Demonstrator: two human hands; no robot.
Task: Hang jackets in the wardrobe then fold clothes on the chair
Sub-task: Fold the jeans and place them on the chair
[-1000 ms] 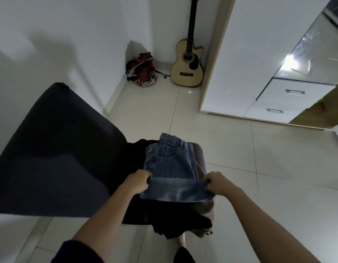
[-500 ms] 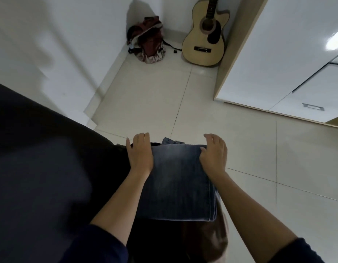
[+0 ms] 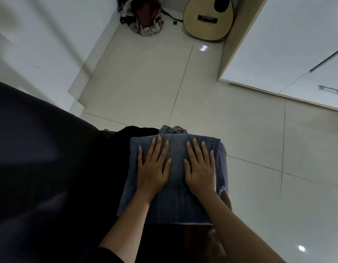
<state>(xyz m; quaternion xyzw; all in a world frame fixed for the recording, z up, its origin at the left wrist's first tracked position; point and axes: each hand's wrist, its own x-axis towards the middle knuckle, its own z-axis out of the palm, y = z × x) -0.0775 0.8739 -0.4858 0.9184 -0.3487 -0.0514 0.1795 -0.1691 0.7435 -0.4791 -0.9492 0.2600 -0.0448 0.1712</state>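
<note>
Head view: folded, faded blue jeans (image 3: 175, 205)

The bare left hand (image 3: 152, 168) lies flat, palm down, with its fingers straight and a little spread. The bare right hand (image 3: 200, 168) lies the same way just beside it, the thumbs apart.
</note>
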